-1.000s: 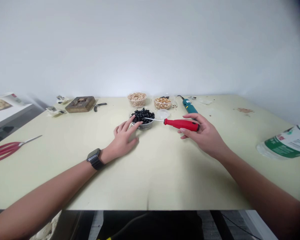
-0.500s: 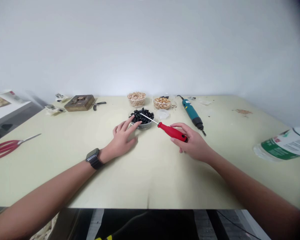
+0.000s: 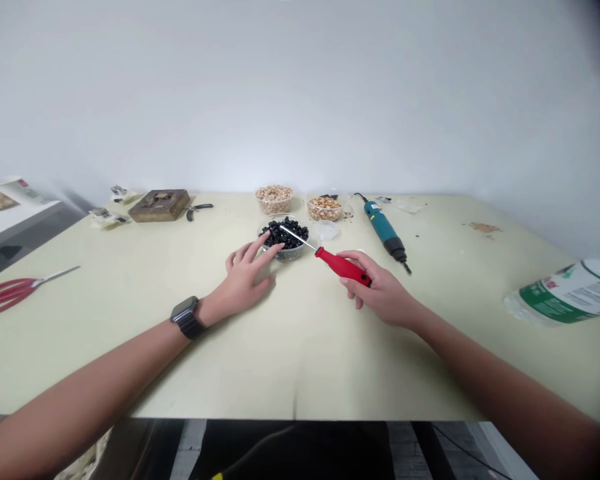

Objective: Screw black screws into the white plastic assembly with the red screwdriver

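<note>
My right hand (image 3: 381, 285) is closed round the red handle of a screwdriver (image 3: 341, 267). Its metal shaft points left and away, and the tip lies over small shiny black pieces (image 3: 295, 230) that fill a clear round tub (image 3: 291, 255). At the near left side of that tub is my left hand (image 3: 245, 277), with spread fingers. Two of its fingertips reach over the rim to the black pieces, and I cannot tell whether they press on them. A dark watch sits on the left wrist.
Behind stand two clear tubs of pale (image 3: 274, 199) and tan pieces (image 3: 325, 208); a clear lid (image 3: 326, 230) lies nearby. A teal rotary tool (image 3: 384, 228) and a white-green container (image 3: 565, 295) are to the right. Leftward are red scissors (image 3: 10, 295), pliers (image 3: 196, 212) and a brown block (image 3: 159, 207).
My right hand has shifted very slightly left along the screwdriver handle. The screwdriver tip and my left hand hold nearly the same place at the tub.
</note>
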Demonstrator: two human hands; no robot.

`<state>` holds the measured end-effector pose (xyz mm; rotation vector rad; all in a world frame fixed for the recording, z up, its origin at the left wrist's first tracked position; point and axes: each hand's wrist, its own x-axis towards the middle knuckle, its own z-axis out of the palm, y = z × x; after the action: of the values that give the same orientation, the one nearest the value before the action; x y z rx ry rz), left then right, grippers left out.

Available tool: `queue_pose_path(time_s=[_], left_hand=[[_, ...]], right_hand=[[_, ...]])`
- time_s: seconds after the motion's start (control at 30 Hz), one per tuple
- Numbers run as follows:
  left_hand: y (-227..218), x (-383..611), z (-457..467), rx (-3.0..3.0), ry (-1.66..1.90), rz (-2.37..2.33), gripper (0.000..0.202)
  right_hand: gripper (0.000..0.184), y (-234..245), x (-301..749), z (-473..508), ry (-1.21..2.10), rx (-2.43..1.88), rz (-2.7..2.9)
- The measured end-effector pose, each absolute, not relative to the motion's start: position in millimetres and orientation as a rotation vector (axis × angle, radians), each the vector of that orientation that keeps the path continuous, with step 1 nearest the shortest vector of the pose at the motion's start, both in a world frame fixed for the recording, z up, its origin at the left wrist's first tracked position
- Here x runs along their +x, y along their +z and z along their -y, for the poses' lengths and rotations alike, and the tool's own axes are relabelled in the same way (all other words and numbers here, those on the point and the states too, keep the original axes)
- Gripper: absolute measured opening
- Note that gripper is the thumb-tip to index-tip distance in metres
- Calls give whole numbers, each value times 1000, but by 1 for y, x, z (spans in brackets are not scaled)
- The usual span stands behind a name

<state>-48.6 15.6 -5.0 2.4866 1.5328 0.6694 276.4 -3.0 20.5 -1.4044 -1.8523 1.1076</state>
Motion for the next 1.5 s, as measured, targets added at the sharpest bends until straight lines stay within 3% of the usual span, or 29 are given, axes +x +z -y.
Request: queue_pose_path(time_s=[0.3,0.57,0.9,1.1,1.23,1.33,1.5], left_hand=[[-6,-48,-16,2444,715,-1550,68],[3,-41,-15,2228,1071,-1565,56],[32,-21,-31,2292,1017,-1569,35],[48,-2,-65,2462,777,-1405,26],[56,0,-70,2343,1036,-1377,11],[60,-8,-58,1999,1313,-1161,20],[50,-27,-15,1556,1175,-984,42]], right_hand=[[49,29,280,6,1069,-1293,1722],[50,35,276,12,1102,-1256,1715],[60,29,273,8,1088,-1197,1486],[60,30,272,7,1134,-1205,1442],[59,34,272,10,1137,-1184,1413],[55,37,273,12,1214,-1173,1347],[34,40,273,14,1418,-1111,1241]])
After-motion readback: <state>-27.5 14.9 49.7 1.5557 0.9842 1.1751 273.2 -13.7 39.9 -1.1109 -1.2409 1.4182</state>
